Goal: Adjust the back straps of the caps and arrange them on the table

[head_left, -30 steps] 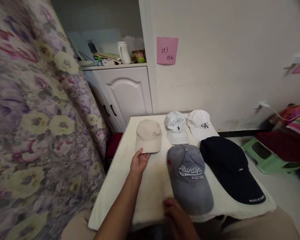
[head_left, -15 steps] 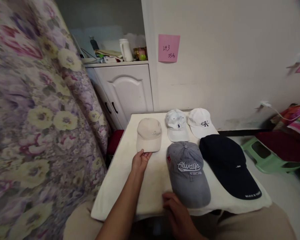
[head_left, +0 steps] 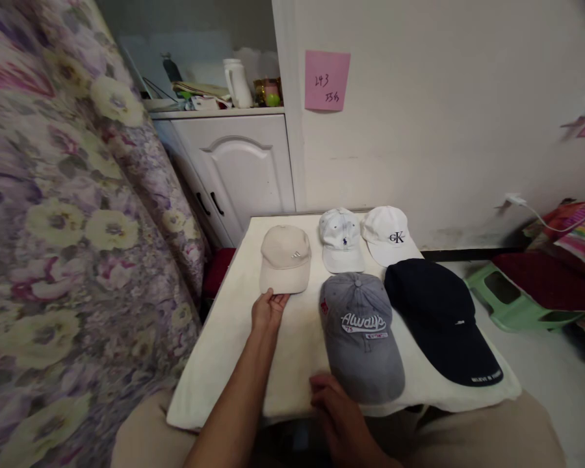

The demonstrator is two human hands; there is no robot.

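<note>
My left hand (head_left: 269,309) pinches the brim of a beige baseball cap (head_left: 285,260), thumb on top and fingers beneath. The cap lies on the cream cloth-covered table (head_left: 229,364), brim towards me. By the table's front edge is my right hand (head_left: 335,404), fingers curled together, with nothing visible in them. Just beside it lies a grey baseball cap (head_left: 363,341) with "Always" lettering. A navy long-brimmed cap (head_left: 439,318) rests to its right. Behind them sit a pale blue-white cap (head_left: 341,240) and a white cap (head_left: 389,234) with a dark logo.
A floral curtain (head_left: 88,247) hangs on the left. Behind the table are a white cabinet (head_left: 244,169) and a wall with a pink note (head_left: 326,80). A green stool (head_left: 507,299) with a dark red top stands at the right.
The view has shifted slightly, so everything sits a little further left and higher. My left hand keeps its grip on the beige cap's brim, and the caps stay in place.
</note>
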